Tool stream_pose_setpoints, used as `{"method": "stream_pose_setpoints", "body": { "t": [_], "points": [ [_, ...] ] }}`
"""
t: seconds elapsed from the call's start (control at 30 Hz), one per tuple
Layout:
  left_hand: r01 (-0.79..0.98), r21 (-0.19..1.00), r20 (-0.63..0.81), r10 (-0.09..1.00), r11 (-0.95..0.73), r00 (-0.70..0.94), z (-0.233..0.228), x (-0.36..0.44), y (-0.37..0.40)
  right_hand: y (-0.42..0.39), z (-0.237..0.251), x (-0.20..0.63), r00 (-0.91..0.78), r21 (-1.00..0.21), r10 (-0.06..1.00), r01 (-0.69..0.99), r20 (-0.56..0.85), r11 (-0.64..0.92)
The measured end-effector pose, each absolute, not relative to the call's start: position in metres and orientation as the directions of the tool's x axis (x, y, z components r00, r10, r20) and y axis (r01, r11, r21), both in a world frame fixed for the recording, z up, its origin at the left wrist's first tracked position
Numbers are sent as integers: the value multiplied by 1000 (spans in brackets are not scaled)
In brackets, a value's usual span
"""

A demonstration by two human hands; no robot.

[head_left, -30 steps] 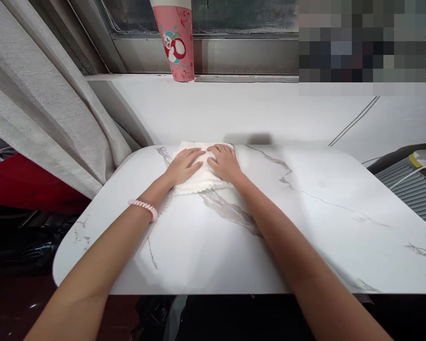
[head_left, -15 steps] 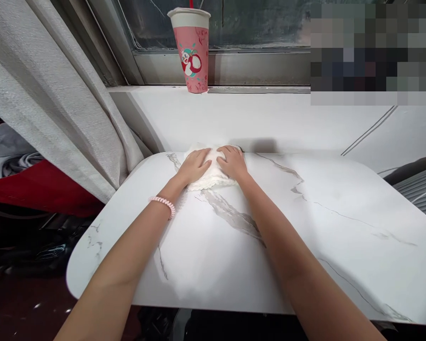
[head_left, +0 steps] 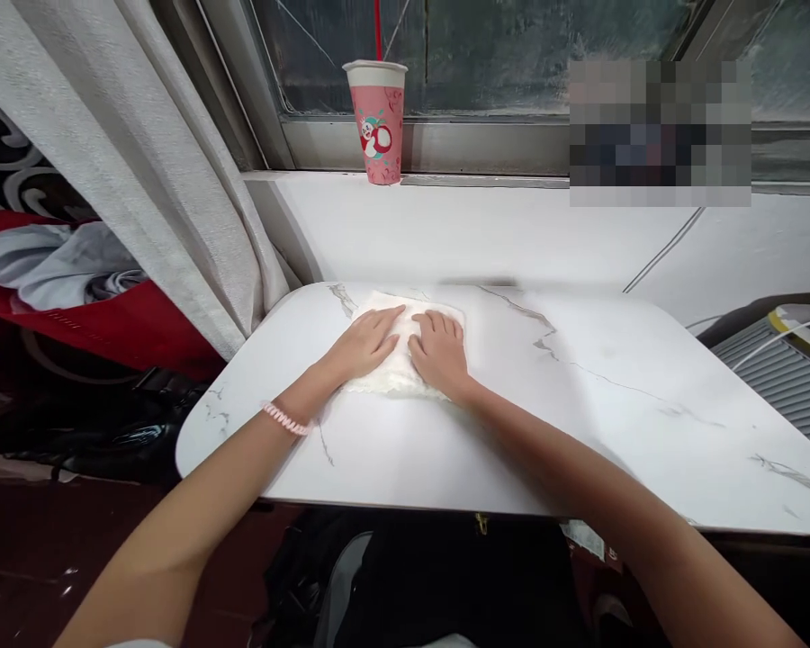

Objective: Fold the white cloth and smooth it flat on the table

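A white cloth [head_left: 405, 373] lies spread flat on the white marble-patterned table [head_left: 567, 432], a little in from its far edge. My left hand [head_left: 364, 344] rests palm down over the cloth's left side, fingers stretched out and pointing toward the middle. Over the right side lies my right hand [head_left: 438, 351], also flat, its fingers pointing away from me. A narrow strip of cloth shows between the two thumbs. A pink coiled band [head_left: 287, 419] circles my left wrist.
On the window ledge stands a pink paper cup [head_left: 382, 135] with a red straw. A pale curtain [head_left: 168, 171] hangs at the left, beside a red bag [head_left: 121, 328] of clothes. At the right edge is a grey ribbed object [head_left: 776, 360] with a white cable.
Both hands have drawn the cloth back from the wall side of the table toward me. The cloth now lies flatter and wider. The camera view has shifted too.
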State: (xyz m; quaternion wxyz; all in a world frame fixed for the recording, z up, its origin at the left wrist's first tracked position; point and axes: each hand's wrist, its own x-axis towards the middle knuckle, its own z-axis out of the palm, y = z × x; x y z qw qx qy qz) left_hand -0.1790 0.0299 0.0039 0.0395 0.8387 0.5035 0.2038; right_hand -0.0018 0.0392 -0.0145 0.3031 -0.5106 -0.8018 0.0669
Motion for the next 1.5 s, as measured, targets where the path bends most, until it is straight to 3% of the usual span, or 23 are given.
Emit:
{"method": "stream_pose_setpoints", "body": {
  "t": [0.17,0.43,0.53,0.63,0.77,0.87,0.97,1.23,1.5],
  "points": [
    [889,202,257,898,-411,357,6,-197,-49,-16,-12,-17,-442,-384,791,703,422,598],
    [978,156,200,974,-136,104,-2,-235,-133,-61,-10,-58,-636,-341,615,512,467,788],
    [985,151,195,979,-88,57,-6,-241,-128,-46,-6,-64,-691,-315,558,461,459,830],
    [989,141,84,996,-44,32,0,-249,-101,-19,-5,-70,-716,-325,535,427,448,844],
    [977,187,-168,977,-101,133,20,-269,-46,12,-8,-82,-664,-342,597,489,451,803],
    [956,248,-251,943,-156,219,32,-281,-2,33,-10,-92,-592,-357,668,566,451,743],
    [940,286,-217,943,-185,251,31,-286,36,55,-10,-102,-527,-373,723,625,446,686],
    [923,266,125,959,-278,253,6,-305,97,114,-10,-132,-448,-402,786,684,427,609],
    [937,248,181,962,-247,206,-2,-323,119,138,-13,-158,-374,-390,817,739,440,549]
  ]
}}
